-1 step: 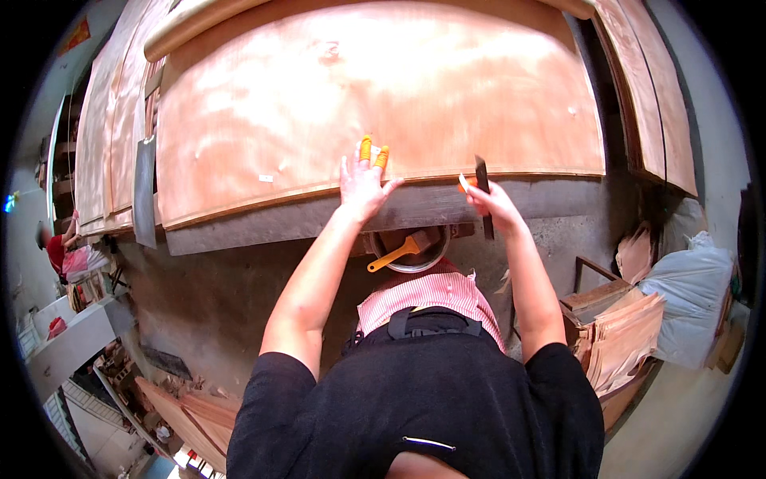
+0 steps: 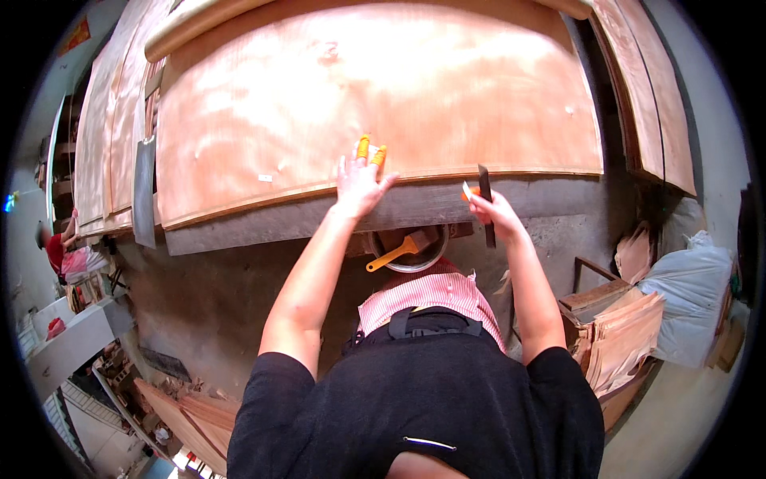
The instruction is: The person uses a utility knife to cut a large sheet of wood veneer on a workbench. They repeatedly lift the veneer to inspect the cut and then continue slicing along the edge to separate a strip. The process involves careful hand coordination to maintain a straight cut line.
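Observation:
A broad sheet of reddish wood veneer (image 2: 263,128) lies on top of a stack in front of me. My left hand (image 2: 359,190) rests on its near edge with fingers spread and holds nothing; two fingers wear yellow finger covers (image 2: 364,148). To the right, my right hand (image 2: 498,214) grips a long, dark, flat blade (image 2: 484,184) just off the near edge. Something orange with a pale tip (image 2: 470,192) shows at its fingers; I cannot tell whether it is a finger cover or part of a tool.
Below the edge stands a metal bowl (image 2: 437,257) with a yellow-handled brush (image 2: 392,253) across it. A grey board edge (image 2: 279,230) runs under the stack. Veneer scraps (image 2: 626,331) and a white sack (image 2: 690,291) sit at right. Another person (image 2: 68,247) is far left.
My right hand has come slightly nearer to me with the dark blade. My left hand has slid a little to the left on the veneer.

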